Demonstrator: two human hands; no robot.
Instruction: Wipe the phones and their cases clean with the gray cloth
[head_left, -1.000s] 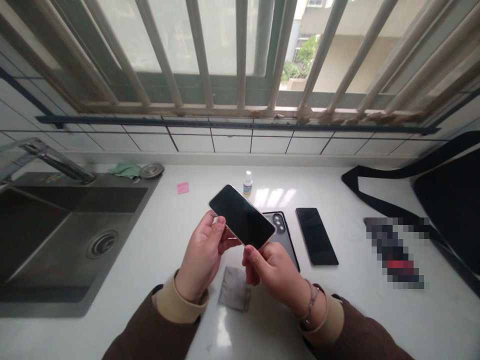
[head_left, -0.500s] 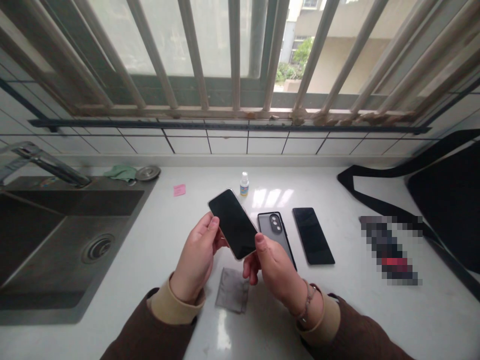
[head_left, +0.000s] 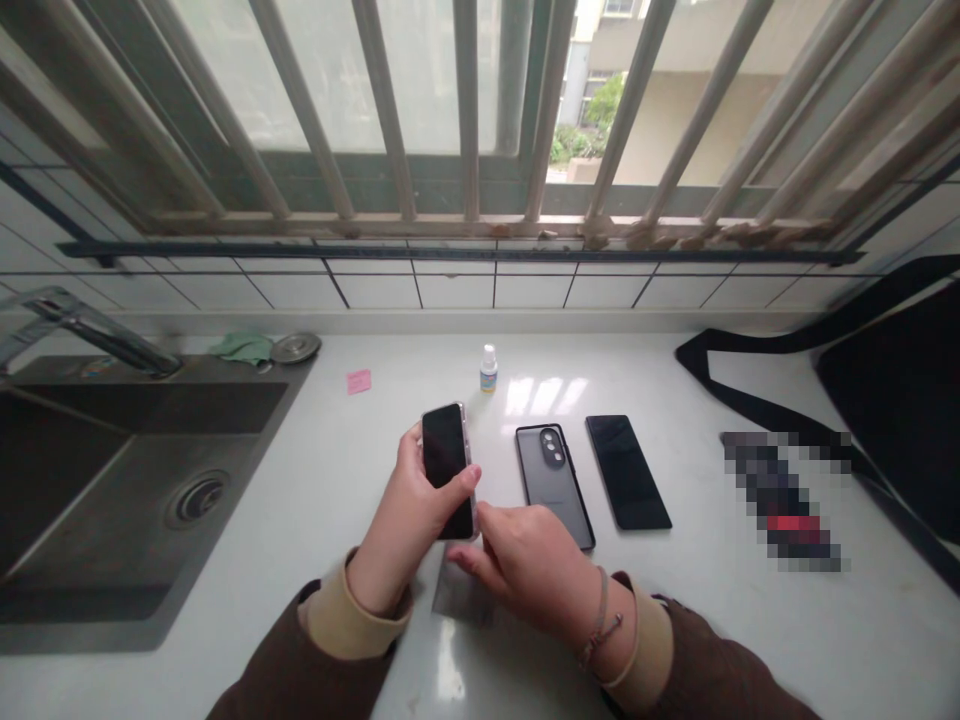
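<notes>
While your left hand now carries the slim black-screened smartphone alone, your right hand has let go of it; a moment ago both hands pinched its edges. The phone has also turned from a slant to nearly upright and sits closer to you, its silver edge showing. Your left fingers wrap its back and your left thumb lies across its screen, clamping it firmly. Your right hand is open, fingers spread and low, just beside the phone's near corner; whether they touch it, you cannot tell. That hand hangs over the square grey cloth pouch, hiding most of it, and near the dark grey phone case with its black rim and raised camera ring.

To the right of the case lies a black-screened phone. Farther off stands a small white dropper bottle with a blue label too small to read. The blurred object on the right can't be made out, and a black fabric bag sits past it. Your white stone counter holds a pink sticky note and, on the left, a stainless steel sink. Far beyond, white wall tiles run beneath a barred window.
</notes>
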